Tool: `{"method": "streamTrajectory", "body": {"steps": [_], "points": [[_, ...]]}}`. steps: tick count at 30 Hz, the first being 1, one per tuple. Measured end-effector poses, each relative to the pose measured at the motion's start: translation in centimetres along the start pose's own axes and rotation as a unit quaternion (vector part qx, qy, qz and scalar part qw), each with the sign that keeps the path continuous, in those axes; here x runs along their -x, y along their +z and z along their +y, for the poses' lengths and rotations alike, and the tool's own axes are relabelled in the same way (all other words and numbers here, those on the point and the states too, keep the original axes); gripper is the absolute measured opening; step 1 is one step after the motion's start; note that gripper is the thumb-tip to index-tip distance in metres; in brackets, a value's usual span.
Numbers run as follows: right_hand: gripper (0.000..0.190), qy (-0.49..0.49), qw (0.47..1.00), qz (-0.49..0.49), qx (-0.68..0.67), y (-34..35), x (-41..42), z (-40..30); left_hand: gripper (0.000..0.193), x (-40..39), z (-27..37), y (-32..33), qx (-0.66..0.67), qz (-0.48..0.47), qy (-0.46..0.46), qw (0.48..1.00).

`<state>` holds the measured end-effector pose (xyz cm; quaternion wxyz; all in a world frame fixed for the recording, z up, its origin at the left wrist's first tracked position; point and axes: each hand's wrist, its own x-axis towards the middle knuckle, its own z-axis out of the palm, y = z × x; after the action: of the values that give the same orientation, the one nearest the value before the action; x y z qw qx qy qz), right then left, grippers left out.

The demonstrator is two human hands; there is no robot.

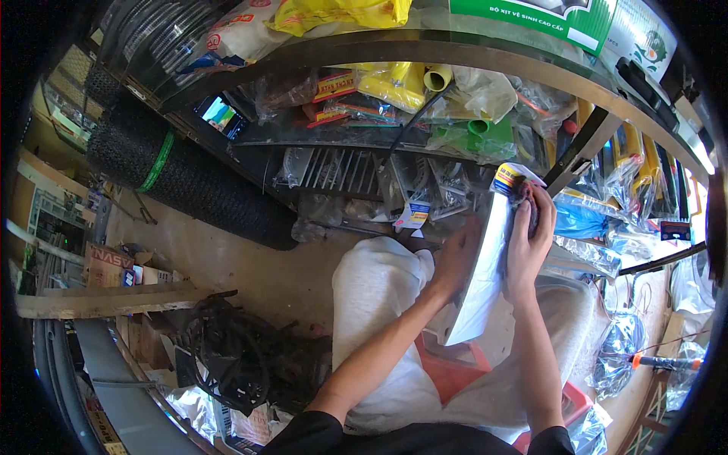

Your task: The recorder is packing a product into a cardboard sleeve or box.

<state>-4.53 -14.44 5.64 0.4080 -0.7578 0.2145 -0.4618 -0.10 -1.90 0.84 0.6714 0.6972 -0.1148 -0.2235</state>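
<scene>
Over my lap I hold a long, flat, shiny white packaged item (480, 273), tilted upright, with a yellow and blue label at its upper end. My left hand (459, 253) grips its left side, the fingers partly hidden behind it. At the upper right edge, my right hand (532, 233) presses a dark crumpled cloth (524, 199) against the package near the label. Another labelled package (415, 216) lies beyond my knee, below the shelf.
Shelves in front, under a curved metal edge (432, 48), hold bagged goods and a yellow roll (438, 78). A black mesh roll (199, 187) leans at left. Black coiled material (233, 352) lies on the floor. A red plastic stool (449, 369) is under me.
</scene>
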Motion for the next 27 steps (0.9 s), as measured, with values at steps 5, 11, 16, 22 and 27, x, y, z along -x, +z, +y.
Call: {"method": "streamTrajectory", "body": {"steps": [5,11,16,22,27], "points": [[0.041,0.139,0.987,-0.025,-0.076,-0.4,-0.1,0.5,0.056,-0.2,0.1,0.0,0.040,-0.041,0.022,0.998],[0.039,0.248,0.955,-0.065,-0.150,-1.0,-0.2,1.5,0.049,0.6,0.3,0.4,0.098,-0.043,0.007,0.994],[0.039,0.265,0.939,-0.049,-0.214,-1.4,0.5,1.5,0.045,-0.3,-1.8,0.4,0.125,-0.100,0.054,0.986],[0.036,0.217,0.958,-0.117,-0.146,-1.5,1.2,0.4,0.050,-1.6,-4.8,-1.0,0.070,-0.189,0.119,0.972],[0.036,0.253,0.943,-0.036,-0.215,-1.3,-1.5,1.9,0.048,-0.3,-4.1,1.7,0.017,-0.085,0.158,0.984]]}}
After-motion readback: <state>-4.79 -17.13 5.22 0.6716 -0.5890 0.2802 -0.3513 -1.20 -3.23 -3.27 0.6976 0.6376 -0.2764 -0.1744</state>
